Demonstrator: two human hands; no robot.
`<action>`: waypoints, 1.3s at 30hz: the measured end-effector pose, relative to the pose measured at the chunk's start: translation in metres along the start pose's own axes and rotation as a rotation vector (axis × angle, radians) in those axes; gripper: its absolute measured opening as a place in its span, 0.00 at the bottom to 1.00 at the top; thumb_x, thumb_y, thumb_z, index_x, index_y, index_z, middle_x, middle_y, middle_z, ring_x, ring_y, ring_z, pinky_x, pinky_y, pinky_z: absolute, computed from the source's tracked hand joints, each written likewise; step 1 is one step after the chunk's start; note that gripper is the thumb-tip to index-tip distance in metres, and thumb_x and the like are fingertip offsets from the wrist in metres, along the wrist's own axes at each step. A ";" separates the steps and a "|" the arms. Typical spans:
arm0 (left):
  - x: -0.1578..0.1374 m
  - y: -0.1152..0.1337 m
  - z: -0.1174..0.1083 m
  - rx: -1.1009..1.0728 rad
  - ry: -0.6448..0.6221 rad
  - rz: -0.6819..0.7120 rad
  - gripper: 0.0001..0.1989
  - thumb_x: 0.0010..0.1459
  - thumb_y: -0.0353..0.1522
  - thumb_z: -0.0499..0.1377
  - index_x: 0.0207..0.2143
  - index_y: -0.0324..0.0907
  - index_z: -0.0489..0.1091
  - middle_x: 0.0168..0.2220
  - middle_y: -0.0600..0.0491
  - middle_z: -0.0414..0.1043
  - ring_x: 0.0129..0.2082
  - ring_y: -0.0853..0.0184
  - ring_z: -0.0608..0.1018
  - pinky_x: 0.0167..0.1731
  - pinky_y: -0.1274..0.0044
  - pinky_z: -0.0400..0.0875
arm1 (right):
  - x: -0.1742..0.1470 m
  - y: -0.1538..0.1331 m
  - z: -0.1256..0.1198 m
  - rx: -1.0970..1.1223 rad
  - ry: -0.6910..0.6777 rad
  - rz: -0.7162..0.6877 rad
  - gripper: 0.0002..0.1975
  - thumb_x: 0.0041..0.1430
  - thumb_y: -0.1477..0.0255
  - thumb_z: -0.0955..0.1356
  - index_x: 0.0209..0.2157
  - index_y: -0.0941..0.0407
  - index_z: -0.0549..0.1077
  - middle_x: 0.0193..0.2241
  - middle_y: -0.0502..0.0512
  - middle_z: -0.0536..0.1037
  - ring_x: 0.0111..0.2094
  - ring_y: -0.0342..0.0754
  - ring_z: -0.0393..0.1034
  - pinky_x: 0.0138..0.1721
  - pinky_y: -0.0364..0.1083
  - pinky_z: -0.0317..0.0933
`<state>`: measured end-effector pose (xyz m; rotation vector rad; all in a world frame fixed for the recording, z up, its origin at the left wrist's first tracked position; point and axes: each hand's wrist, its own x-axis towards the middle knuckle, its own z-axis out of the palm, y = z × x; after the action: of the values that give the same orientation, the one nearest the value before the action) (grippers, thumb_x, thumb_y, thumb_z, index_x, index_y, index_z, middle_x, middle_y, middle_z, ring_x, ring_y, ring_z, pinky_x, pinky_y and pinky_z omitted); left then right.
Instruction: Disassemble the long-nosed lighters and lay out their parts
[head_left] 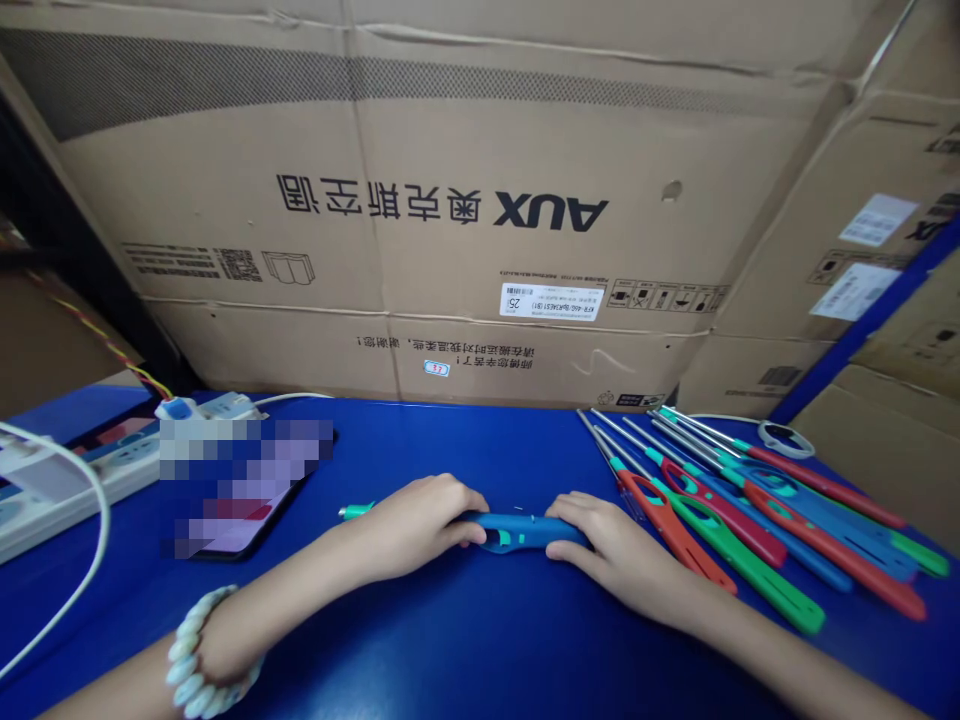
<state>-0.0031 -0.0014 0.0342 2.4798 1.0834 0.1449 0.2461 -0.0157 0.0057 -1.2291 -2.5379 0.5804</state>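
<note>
A blue long-reach lighter with a teal trigger lies crosswise between my hands, low over the blue table. My left hand is closed on its left end, thumb and fingers pinching near the trigger opening. My right hand grips the right end of the handle between thumb and fingers. A green piece with a short metal end shows to the left of my left hand; whether it joins the lighter is hidden by the hand. A tiny metal sliver shows just beyond the handle.
Several finished-looking lighters with metal tubes and red, green, blue or orange handles lie piled at right. A phone lies at left beside a white power strip with cables. A large cardboard box stands behind the blue table.
</note>
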 end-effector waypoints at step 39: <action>-0.021 -0.043 -0.065 0.067 0.024 -0.037 0.20 0.66 0.37 0.48 0.25 0.39 0.70 0.24 0.55 0.71 0.25 0.69 0.72 0.29 0.79 0.62 | -0.002 0.001 -0.006 -0.438 0.084 -0.028 0.09 0.67 0.66 0.60 0.38 0.55 0.69 0.29 0.53 0.77 0.30 0.52 0.72 0.29 0.45 0.56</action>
<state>-0.0630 0.0317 0.0762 2.5214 1.1606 0.1296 0.2502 -0.0149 0.0104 -1.3116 -2.6882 -0.0429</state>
